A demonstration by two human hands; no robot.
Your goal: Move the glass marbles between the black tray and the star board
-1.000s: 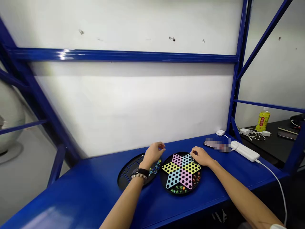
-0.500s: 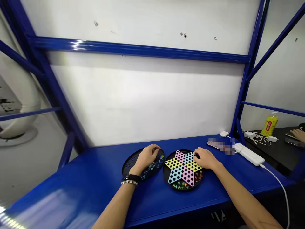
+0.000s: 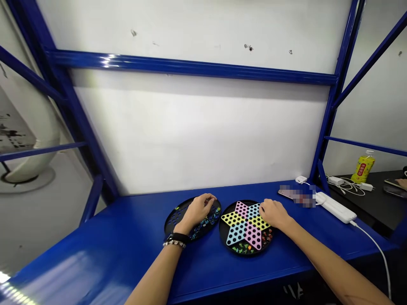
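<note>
A black round Chinese checkers board (image 3: 224,237) lies on the blue table, with a pink, blue and yellow star (image 3: 237,233) full of holes on it. Green marbles (image 3: 243,248) and red-brown marbles (image 3: 267,235) sit around the star inside the rim. My right hand (image 3: 274,213) rests at the board's upper right side, fingers curled inward; whatever they hold is hidden. To the left is a black round tray (image 3: 170,217) with blue marbles (image 3: 203,224) in its right part. Over it, my left hand (image 3: 197,210) has thumb and fingers drawn together, contents unclear.
Behind the board lies a phone (image 3: 291,194), next to a white power strip (image 3: 335,207) and a charger (image 3: 300,179). A blue metal frame (image 3: 190,70) surrounds the table (image 3: 136,241). On a dark table at right stand a yellow bottle (image 3: 363,167) and another person's hand (image 3: 402,183).
The view has shifted slightly, moving everything a little to the right. My right hand's fingers are curled in more at the board's edge. My left hand stays over the tray.
</note>
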